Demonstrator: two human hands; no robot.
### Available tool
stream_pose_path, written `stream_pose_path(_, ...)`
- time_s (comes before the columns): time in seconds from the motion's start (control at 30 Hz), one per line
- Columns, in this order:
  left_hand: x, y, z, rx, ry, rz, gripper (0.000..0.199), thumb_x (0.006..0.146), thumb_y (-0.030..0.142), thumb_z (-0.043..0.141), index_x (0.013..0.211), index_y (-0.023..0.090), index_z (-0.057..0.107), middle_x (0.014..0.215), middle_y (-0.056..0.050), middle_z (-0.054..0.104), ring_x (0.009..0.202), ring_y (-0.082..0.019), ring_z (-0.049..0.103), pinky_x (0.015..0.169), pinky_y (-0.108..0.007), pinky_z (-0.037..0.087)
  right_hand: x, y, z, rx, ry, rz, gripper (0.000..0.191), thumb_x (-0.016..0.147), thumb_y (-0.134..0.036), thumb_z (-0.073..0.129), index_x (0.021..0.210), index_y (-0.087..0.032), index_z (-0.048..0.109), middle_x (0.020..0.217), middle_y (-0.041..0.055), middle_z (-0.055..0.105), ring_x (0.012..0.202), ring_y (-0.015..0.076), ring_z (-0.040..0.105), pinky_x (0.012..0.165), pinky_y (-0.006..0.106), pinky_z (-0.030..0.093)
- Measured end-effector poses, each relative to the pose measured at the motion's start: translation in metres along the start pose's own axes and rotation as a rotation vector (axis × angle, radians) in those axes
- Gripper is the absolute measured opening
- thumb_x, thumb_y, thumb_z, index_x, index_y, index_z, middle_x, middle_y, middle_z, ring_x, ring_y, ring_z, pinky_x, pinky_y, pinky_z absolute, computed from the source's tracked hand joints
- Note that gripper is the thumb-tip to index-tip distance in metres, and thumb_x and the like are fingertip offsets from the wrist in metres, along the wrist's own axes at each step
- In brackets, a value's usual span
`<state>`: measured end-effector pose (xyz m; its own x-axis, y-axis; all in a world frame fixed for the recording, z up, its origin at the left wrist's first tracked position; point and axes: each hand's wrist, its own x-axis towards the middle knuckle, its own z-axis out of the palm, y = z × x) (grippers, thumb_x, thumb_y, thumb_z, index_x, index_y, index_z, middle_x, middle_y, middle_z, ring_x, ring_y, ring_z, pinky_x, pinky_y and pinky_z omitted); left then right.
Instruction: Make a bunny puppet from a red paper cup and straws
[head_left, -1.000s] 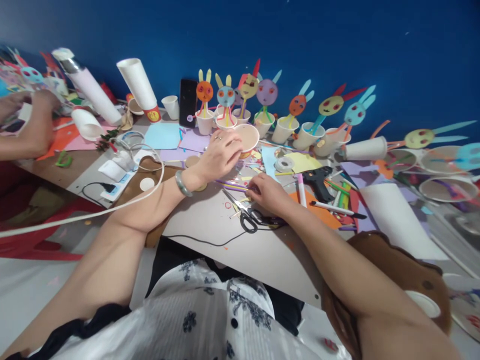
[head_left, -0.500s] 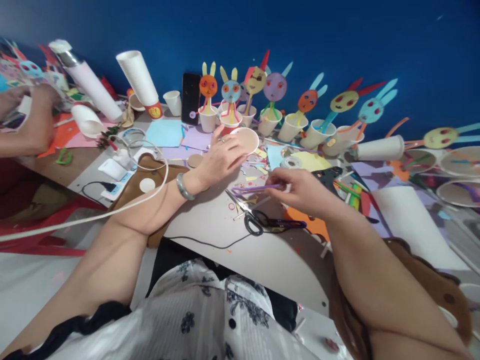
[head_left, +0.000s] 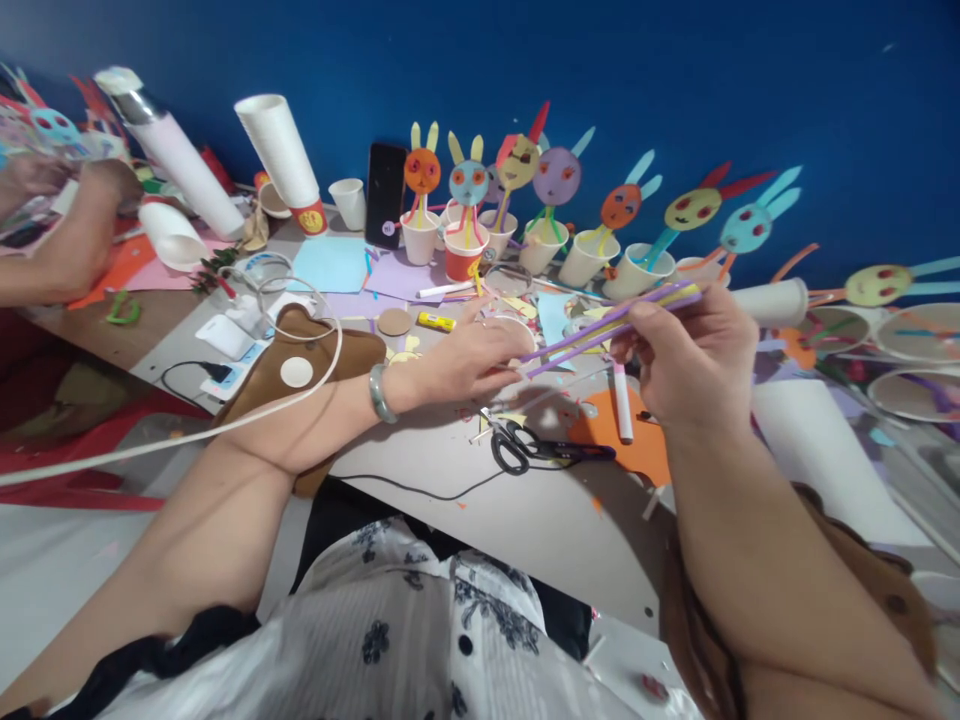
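Observation:
My left hand (head_left: 480, 355), with a bangle on the wrist, is closed around a white paper cup (head_left: 517, 328), which its fingers partly hide. In my right hand (head_left: 686, 350) are long purple and yellow paper strips (head_left: 592, 333), pinched between thumb and fingers. The strips slant down to the left, their far ends close to the left fingers and the cup; whether they touch it I cannot tell. Below the hands lie black-handled scissors (head_left: 517, 447). A white marker (head_left: 623, 405) rests on orange paper (head_left: 637, 455) under the right hand.
Along the blue wall stand paper-cup rabbit figures (head_left: 471, 185), a phone (head_left: 385, 195) and a tilted cup stack (head_left: 277, 150). A white cable (head_left: 300, 385) crosses my left forearm. At far left are another person's hands (head_left: 97, 195). Paper scraps litter the table.
My right hand has risen to the right, now with purple and yellow strips. My left hand has drawn the cup nearer. A yellow stick and the white marker are now visible.

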<state>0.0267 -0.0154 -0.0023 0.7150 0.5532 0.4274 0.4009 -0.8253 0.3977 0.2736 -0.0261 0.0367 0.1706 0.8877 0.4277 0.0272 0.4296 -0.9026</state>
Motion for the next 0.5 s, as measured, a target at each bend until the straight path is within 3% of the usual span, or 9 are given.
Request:
stream_pose_path(0.13, -0.001, 0.000, 0.001, -0.145, 0.034, -0.081, 0.061, 0.093, 0.068, 0.071, 0.127, 0.019, 0.067, 0.098, -0.008, 0.077, 0.096, -0.026, 0.070, 0.112, -0.051, 0.045, 0.000, 0.003, 0.001, 0.040, 0.046, -0.062, 0.036, 0.072, -0.039, 0.094, 0.080, -0.025, 0.062, 0.063, -0.0051, 0.066, 0.041, 0.0112, 0.056, 0.038, 0.027, 0.043)
stream_pose_path(0.2, -0.001, 0.000, 0.001, -0.195, 0.057, -0.101, 0.062, 0.092, 0.073, 0.069, 0.122, 0.018, 0.068, 0.098, -0.009, 0.076, 0.092, -0.025, 0.069, 0.102, -0.046, 0.050, -0.001, 0.004, 0.001, 0.059, 0.029, -0.064, 0.036, 0.073, -0.039, 0.095, 0.082, -0.025, 0.063, 0.064, -0.0052, 0.065, 0.042, 0.0113, 0.057, 0.039, 0.027, 0.043)
stream_pose_path(0.37, 0.002, 0.001, 0.001, -0.207, 0.120, -0.101, 0.043, 0.109, 0.057, 0.048, 0.111, 0.021, 0.071, 0.104, -0.008, 0.079, 0.096, -0.023, 0.070, 0.110, -0.047, 0.047, -0.005, 0.006, 0.006, 0.068, -0.018, -0.026, 0.045, 0.071, -0.049, 0.098, 0.083, -0.024, 0.062, 0.065, -0.0053, 0.066, 0.044, 0.0122, 0.060, 0.041, 0.027, 0.048)
stream_pose_path(0.5, 0.003, 0.001, 0.002, -0.240, 0.137, -0.113, 0.038, 0.111, 0.047, 0.046, 0.109, 0.020, 0.072, 0.104, -0.008, 0.081, 0.098, -0.022, 0.072, 0.101, -0.042, 0.051, -0.010, 0.007, 0.012, 0.087, -0.033, 0.011, 0.049, 0.067, -0.056, 0.099, 0.080, -0.023, 0.064, 0.062, -0.0045, 0.066, 0.044, 0.0133, 0.061, 0.041, 0.028, 0.050)
